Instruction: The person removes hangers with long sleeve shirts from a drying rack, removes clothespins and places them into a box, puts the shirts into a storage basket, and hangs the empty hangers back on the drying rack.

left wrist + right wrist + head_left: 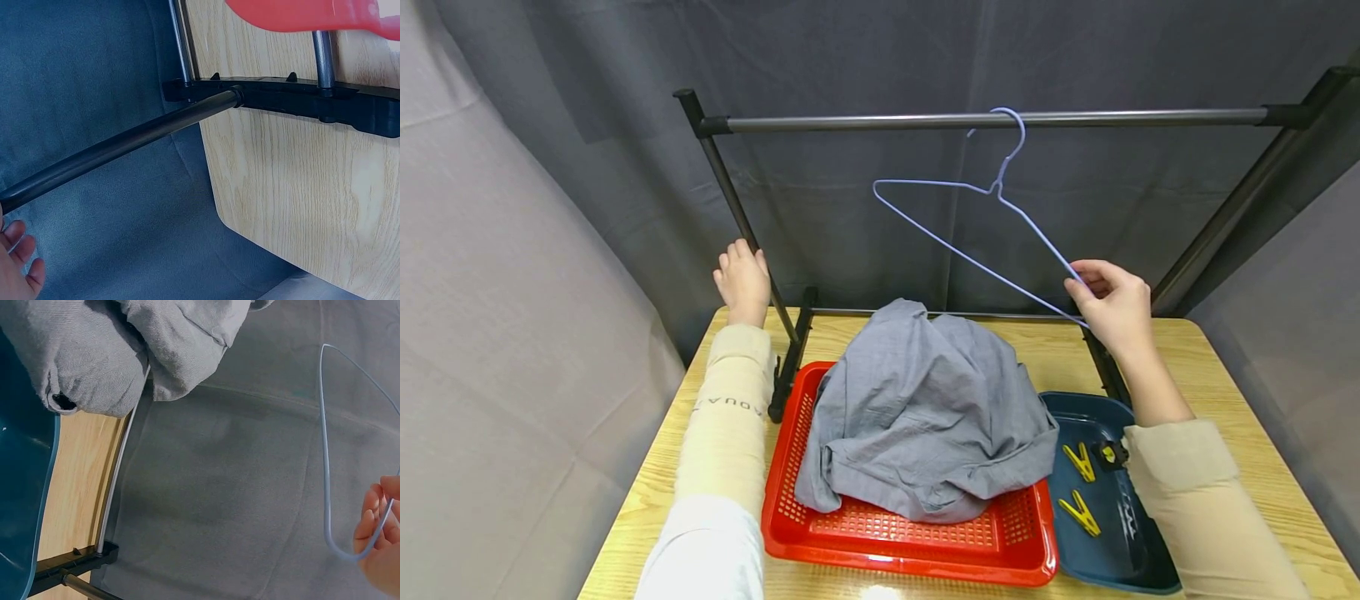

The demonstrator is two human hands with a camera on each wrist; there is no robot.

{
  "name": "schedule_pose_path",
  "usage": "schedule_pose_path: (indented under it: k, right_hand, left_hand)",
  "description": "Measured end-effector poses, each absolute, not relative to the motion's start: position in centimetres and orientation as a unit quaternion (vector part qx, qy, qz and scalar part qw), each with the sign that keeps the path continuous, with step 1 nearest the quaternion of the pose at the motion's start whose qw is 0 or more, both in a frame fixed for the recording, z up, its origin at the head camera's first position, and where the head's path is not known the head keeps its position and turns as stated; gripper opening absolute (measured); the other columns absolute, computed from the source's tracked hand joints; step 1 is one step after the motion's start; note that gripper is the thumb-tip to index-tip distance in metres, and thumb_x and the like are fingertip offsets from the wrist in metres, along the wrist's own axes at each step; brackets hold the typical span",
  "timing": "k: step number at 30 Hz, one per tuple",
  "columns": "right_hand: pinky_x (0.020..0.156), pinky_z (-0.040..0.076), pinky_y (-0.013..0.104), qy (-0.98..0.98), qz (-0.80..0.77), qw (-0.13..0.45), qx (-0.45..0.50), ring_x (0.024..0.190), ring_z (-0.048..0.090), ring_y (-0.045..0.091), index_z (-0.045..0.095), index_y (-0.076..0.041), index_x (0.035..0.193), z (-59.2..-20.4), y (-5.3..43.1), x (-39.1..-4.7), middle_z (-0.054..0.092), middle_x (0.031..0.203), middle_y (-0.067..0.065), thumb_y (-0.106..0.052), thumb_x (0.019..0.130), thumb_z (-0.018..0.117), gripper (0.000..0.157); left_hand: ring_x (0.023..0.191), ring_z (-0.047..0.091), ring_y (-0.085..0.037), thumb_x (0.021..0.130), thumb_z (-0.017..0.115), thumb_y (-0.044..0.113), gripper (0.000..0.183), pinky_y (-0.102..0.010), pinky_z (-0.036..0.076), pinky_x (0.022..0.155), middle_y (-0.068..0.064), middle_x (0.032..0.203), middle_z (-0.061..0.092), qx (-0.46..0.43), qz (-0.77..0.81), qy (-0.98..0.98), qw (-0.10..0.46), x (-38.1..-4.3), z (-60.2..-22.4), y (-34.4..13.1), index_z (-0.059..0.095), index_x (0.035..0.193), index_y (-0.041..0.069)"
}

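A lilac wire hanger (pixel 945 243) hooks over the metal rail (pixel 880 122) of a clothes rack and is swung at an angle. My right hand (pixel 1116 304) pinches its right corner between thumb and fingers; the right wrist view shows that end of the hanger (pixel 325 456) passing between them. My left hand (pixel 745 282) is at the rack's left post (pixel 726 179), thumb side against it, with the fingers loosely extended beside it. Below the hanger, a crumpled grey cloth garment (pixel 925 417) lies heaped in a red plastic basket (pixel 895 562).
Right of the basket stands a dark blue tray (pixel 1112 533) with two yellow clothespins (pixel 1079 512) and a small black-and-yellow object (pixel 1110 454). The rack's black feet (pixel 793 358) rest on the wooden table (pixel 1240 433). Grey curtains (pixel 850 50) hang behind.
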State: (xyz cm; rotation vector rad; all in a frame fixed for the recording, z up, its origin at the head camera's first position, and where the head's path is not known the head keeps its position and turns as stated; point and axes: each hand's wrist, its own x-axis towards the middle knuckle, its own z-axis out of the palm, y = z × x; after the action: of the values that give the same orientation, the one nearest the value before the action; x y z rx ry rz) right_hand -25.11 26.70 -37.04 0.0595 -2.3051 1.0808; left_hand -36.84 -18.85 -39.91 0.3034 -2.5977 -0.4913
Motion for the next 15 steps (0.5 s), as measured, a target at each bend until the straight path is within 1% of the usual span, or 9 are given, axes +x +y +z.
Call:
schedule_pose_path:
  k: [3, 5, 7, 10, 12, 14, 15]
  right_hand:
    - [0.060, 0.037, 0.007, -0.865, 0.407, 0.293, 0.030, 0.062, 0.047, -0.008, 0.067, 0.001, 0.099, -37.0, 26.7, -25.1, 0.056, 0.074, -0.011, -0.004, 0.081, 0.067, 0.019]
    - [0.060, 0.037, 0.007, -0.865, 0.406, 0.293, 0.035, 0.061, 0.047, -0.008, 0.067, 0.001, 0.099, -37.0, 26.7, -25.1, 0.054, 0.073, -0.014, -0.004, 0.080, 0.067, 0.019]
    - [0.059, 0.037, 0.007, -0.865, 0.404, 0.293, 0.042, 0.061, 0.047, -0.007, 0.066, 0.000, 0.100, -36.9, 26.7, -25.1, 0.056, 0.073, -0.010, -0.003, 0.080, 0.067, 0.021]
    - [0.061, 0.037, 0.010, -0.867, 0.397, 0.295, 0.052, 0.065, 0.047, -0.006, 0.064, -0.004, 0.108, -36.8, 26.7, -25.0, 0.060, 0.079, 0.003, -0.006, 0.080, 0.068, 0.029]
    - [0.065, 0.036, 0.013, -0.868, 0.389, 0.304, 0.057, 0.072, 0.047, -0.004, 0.060, -0.006, 0.115, -36.5, 26.6, -24.8, 0.061, 0.087, 0.011, -0.008, 0.080, 0.068, 0.036]
    - [0.070, 0.034, 0.015, -0.863, 0.382, 0.325, 0.061, 0.081, 0.047, 0.000, 0.057, -0.007, 0.120, -36.2, 26.5, -24.5, 0.059, 0.095, 0.014, -0.009, 0.078, 0.068, 0.043]
    - [0.073, 0.033, 0.016, -0.858, 0.381, 0.340, 0.064, 0.085, 0.048, 0.004, 0.056, -0.007, 0.120, -36.0, 26.4, -24.3, 0.059, 0.098, 0.014, -0.009, 0.077, 0.068, 0.045]
  left_hand:
    - [0.110, 0.043, -0.035, 0.098, 0.041, 0.026, 0.036, -0.047, 0.035, 0.086, -0.018, 0.117, 0.050, 0.112, -0.181, -0.948, 0.236, -36.8, -39.9, -18.9, 0.044, 0.122, 0.000]
    - [0.110, 0.043, -0.035, 0.098, 0.040, 0.027, 0.036, -0.047, 0.035, 0.086, -0.018, 0.117, 0.050, 0.112, -0.181, -0.948, 0.235, -36.9, -39.9, -18.8, 0.043, 0.122, 0.000]
    - [0.110, 0.043, -0.035, 0.098, 0.040, 0.027, 0.036, -0.047, 0.035, 0.086, -0.018, 0.117, 0.050, 0.112, -0.182, -0.948, 0.234, -36.9, -39.9, -18.8, 0.043, 0.123, 0.000]
    - [0.110, 0.043, -0.035, 0.098, 0.040, 0.027, 0.036, -0.047, 0.035, 0.086, -0.018, 0.117, 0.050, 0.111, -0.184, -0.948, 0.235, -36.9, -39.9, -18.8, 0.043, 0.123, 0.000]
    - [0.110, 0.043, -0.035, 0.098, 0.040, 0.027, 0.037, -0.047, 0.034, 0.086, -0.018, 0.118, 0.050, 0.110, -0.183, -0.948, 0.234, -36.9, -39.9, -18.7, 0.044, 0.123, 0.000]
    - [0.110, 0.042, -0.035, 0.098, 0.040, 0.027, 0.037, -0.047, 0.034, 0.086, -0.018, 0.118, 0.050, 0.110, -0.182, -0.949, 0.233, -36.9, -39.9, -18.7, 0.043, 0.123, 0.001]
    - [0.110, 0.042, -0.035, 0.098, 0.040, 0.028, 0.037, -0.047, 0.034, 0.086, -0.018, 0.118, 0.050, 0.109, -0.182, -0.949, 0.232, -36.9, -39.9, -18.7, 0.043, 0.123, 0.001]
